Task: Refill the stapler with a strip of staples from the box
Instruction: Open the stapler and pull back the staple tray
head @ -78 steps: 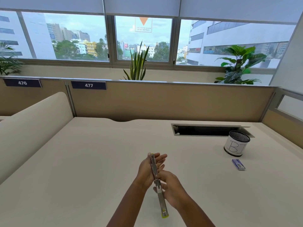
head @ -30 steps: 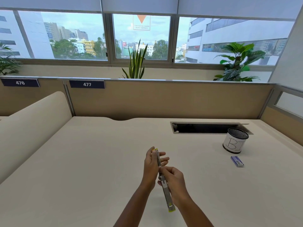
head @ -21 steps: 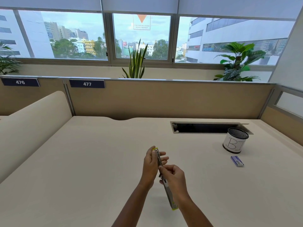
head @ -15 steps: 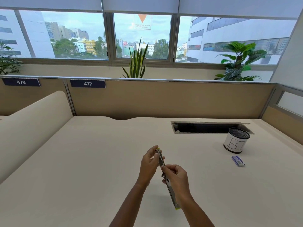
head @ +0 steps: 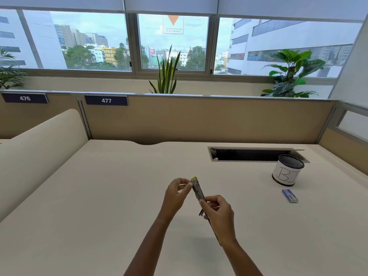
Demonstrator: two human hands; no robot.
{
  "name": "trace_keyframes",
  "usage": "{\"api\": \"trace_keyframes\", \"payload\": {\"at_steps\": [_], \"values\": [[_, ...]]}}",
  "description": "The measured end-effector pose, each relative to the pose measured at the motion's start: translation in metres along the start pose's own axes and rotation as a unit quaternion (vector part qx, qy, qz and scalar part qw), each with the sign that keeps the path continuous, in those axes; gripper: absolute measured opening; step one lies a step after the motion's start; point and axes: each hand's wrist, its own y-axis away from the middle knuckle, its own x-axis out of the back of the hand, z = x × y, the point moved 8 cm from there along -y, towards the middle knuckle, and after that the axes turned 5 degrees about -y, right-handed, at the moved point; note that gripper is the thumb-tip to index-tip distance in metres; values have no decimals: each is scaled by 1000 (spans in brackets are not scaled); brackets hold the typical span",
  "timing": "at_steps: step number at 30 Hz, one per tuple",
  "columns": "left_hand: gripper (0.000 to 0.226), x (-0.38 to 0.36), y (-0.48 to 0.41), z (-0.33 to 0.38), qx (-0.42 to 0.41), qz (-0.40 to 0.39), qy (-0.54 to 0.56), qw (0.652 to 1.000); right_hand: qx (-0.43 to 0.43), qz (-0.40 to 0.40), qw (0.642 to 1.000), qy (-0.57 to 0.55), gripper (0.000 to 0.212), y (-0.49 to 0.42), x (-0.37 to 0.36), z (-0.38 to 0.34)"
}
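Observation:
A slim grey stapler (head: pixel 197 191) with yellow-green ends is held above the cream desk, swung open into one long line. My left hand (head: pixel 175 193) pinches its far end near the yellow tip. My right hand (head: pixel 218 213) grips its middle, and the near half runs down behind that hand and wrist. The small blue box of staples (head: pixel 289 195) lies flat on the desk at the right, well apart from both hands. No loose staple strip is visible.
A black mesh cup (head: pixel 287 169) with a white label marked "BI" stands behind the box. An open cable slot (head: pixel 251 154) is cut into the desk (head: pixel 99 196) at the back right. Beige partitions close off the back, left and right.
The stapler has tilted further, its near end swinging right behind my right wrist. My left fingers have shifted from cupping the far end to pinching it.

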Motion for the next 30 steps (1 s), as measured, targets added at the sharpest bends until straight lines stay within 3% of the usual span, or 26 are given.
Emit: {"api": "trace_keyframes", "payload": {"at_steps": [4,9,15,20,23,25,27,30], "values": [[12,-3,4,3,30,-28,89,995,-27,-30,999,-23,8,-1,-3,-1],[14,-7,7,0,75,-39,206,975,-142,-87,978,-129,3,2,-13,5],[20,-10,9,0,114,-42,247,961,-214,-99,951,-198,7,6,-20,11],[19,-14,12,-6,137,-41,259,955,-222,-94,949,-201,8,6,-20,16],[15,-8,11,-28,165,16,198,966,-119,-56,990,-45,5,-8,-6,18],[13,3,11,-45,150,65,42,986,57,-5,983,176,10,-20,7,7],[20,9,16,-56,107,87,-167,976,217,-14,897,385,28,-25,-1,8],[42,3,25,-83,88,37,-411,907,252,-41,781,571,60,-33,-6,31]]}}
